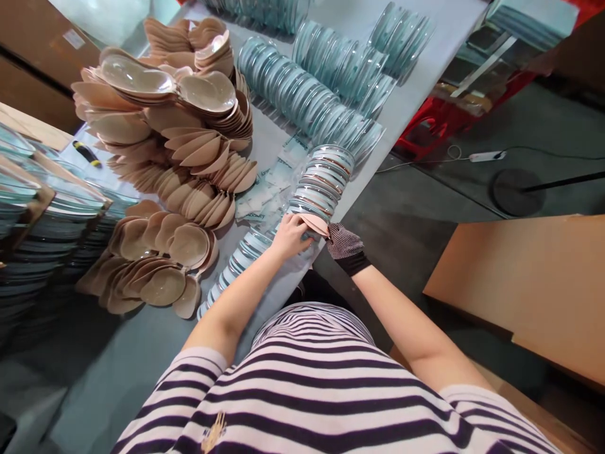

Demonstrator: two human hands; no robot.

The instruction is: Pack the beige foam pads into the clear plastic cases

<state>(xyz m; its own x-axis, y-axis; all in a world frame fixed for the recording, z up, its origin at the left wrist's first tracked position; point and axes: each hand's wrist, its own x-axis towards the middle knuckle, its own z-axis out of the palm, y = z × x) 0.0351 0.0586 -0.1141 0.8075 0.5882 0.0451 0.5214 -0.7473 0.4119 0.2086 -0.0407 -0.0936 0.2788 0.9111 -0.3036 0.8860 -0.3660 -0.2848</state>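
Gripping one beige cup (316,223) from both sides, the person's two hands are at the desk's (420,82) edge nearest to the body. The bare left hand (292,236) has its fingers closed on the left part of the cup, and the gloved right hand (346,244) has its fingers closed on the right tip. Just beyond the cup, along this same edge, stands one row of clear cases (326,180); pale and beige layers show inside them. I count five other case rows (297,88) on the desk, but the single cases overlap too much for counting. Farther from this edge lie two piles of beige cups (161,126), one large and one smaller, also not countable. Several printed cards (271,186) lie between the large pile and the rows. One yellow-black tool (86,153) is beside the large pile.
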